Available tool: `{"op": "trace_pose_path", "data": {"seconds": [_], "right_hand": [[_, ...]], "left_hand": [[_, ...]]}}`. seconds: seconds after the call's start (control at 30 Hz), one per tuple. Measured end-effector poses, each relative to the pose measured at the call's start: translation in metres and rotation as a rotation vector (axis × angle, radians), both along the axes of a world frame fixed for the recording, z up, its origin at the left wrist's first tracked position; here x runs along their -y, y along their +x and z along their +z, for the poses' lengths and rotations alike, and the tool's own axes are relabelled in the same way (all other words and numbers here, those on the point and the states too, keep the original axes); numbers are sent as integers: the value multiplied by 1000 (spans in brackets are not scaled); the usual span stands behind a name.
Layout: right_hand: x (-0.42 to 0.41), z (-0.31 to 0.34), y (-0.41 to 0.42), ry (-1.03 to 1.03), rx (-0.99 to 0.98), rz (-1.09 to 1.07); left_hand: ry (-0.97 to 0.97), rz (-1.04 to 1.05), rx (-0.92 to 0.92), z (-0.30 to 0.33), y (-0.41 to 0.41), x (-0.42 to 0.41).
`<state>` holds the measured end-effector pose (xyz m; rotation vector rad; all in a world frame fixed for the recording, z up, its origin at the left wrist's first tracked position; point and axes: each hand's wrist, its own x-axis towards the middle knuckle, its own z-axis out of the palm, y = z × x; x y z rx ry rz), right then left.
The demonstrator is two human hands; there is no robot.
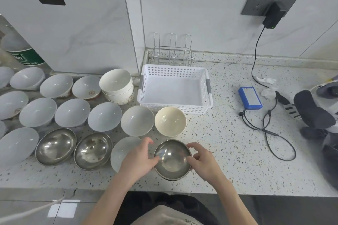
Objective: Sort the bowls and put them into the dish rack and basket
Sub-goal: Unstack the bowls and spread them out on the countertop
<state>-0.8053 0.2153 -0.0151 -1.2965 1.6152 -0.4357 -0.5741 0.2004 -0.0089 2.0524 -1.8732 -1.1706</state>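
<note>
A steel bowl (172, 160) sits near the counter's front edge, gripped on both sides by my left hand (137, 159) and my right hand (203, 160). Two more steel bowls (55, 146) (93, 150) stand to its left. A white bowl (120, 151) is partly hidden under my left hand. Several white bowls (105, 116) fill the left of the counter, with a cream bowl (170, 120) and a stack of white bowls (117, 86). The white perforated basket (175, 73) stands empty behind, and the wire dish rack (172, 55) is against the wall.
A blue battery pack (250, 97) with black cables (265, 129) lies to the right, wired to a wall charger (271, 16). Crumpled tissue (268, 91) and a dark grey device (314, 111) sit at the far right. A green-labelled container (23, 55) stands far left.
</note>
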Motion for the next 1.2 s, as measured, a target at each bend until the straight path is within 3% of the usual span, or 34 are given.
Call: {"op": "trace_pose_path", "data": {"seconds": [0.23, 0.47, 0.7, 0.83, 0.97, 1.2], "right_hand": [[0, -10, 8, 8, -30, 55], [3, -20, 16, -11, -47, 52], [7, -14, 15, 15, -226, 42], [18, 5, 26, -88, -416, -140], [48, 31, 54, -196, -369, -243], [132, 58, 130, -173, -235, -157]], "left_hand": [[-142, -36, 246, -2, -3, 1], [-194, -36, 311, -10, 5, 4], [-220, 99, 103, -8, 18, 13], [-216, 210, -79, 6, 46, 35], [-253, 418, -259, 26, 88, 69], [-119, 603, -418, 31, 161, 146]]}}
